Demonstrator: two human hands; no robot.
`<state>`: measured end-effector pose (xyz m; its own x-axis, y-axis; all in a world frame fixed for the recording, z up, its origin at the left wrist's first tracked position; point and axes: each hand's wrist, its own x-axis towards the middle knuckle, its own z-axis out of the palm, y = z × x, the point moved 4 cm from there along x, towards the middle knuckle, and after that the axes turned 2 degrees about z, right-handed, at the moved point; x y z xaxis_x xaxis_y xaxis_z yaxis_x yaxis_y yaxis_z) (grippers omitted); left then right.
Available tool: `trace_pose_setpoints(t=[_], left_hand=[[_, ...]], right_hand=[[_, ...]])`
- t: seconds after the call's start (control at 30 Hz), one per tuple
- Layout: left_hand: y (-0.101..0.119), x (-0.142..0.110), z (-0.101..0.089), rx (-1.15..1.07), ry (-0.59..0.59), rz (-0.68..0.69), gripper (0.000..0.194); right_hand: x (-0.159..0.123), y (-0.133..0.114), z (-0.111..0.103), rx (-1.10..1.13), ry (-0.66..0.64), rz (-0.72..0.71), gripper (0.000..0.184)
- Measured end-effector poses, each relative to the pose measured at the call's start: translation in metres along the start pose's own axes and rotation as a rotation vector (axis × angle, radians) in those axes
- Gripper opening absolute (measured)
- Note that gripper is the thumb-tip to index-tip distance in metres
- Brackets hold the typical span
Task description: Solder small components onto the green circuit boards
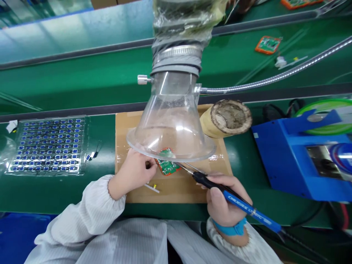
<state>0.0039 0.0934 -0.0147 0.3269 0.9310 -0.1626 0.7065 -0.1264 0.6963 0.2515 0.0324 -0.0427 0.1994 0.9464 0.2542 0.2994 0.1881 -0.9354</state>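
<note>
A green circuit board (168, 167) with an orange edge lies on a brown cardboard sheet (176, 189), partly behind the rim of a clear fume hood (172, 128). My left hand (134, 170) is at the board's left edge, with thumb and fingertips pinched together. Whatever those fingers hold is hidden. A blue and black soldering iron (236, 201) is gripped in my right hand (227, 201), its tip pointing left at the board's right side. A small white strip with a yellow part (152, 188) rests on the cardboard below my left hand.
A clear tray of small blue parts (48, 146) stands left, with a few loose parts (92, 156) beside it. Right of the hood are a bamboo-like cup (231, 118) and a blue machine (286, 154) with a green reel. Behind, another orange-edged board (268, 44) lies on the green surface.
</note>
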Motion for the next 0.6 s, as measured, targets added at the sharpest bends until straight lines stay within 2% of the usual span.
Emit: trace_pose_setpoints(t=[0.1,0.27,0.47,0.53,0.6], left_hand=[[0.0,0.0,-0.001,0.003,-0.003,0.004,0.024],[0.001,0.0,-0.001,0.027,0.002,-0.007,0.026],[0.006,-0.008,0.007,0.215,0.001,0.007,0.017],[0.002,-0.009,0.002,0.13,-0.028,-0.017,0.016],[-0.006,-0.007,-0.01,-0.09,-0.112,-0.069,0.014]], right_hand=[[0.002,0.004,-0.005,-0.002,0.057,-0.003,0.023],[0.002,0.005,-0.005,-0.029,0.075,0.004,0.028],[0.001,0.006,-0.005,-0.007,0.1,-0.024,0.026],[0.001,0.006,-0.005,0.005,0.109,-0.037,0.024],[0.001,0.006,-0.005,0.013,0.115,-0.049,0.024]])
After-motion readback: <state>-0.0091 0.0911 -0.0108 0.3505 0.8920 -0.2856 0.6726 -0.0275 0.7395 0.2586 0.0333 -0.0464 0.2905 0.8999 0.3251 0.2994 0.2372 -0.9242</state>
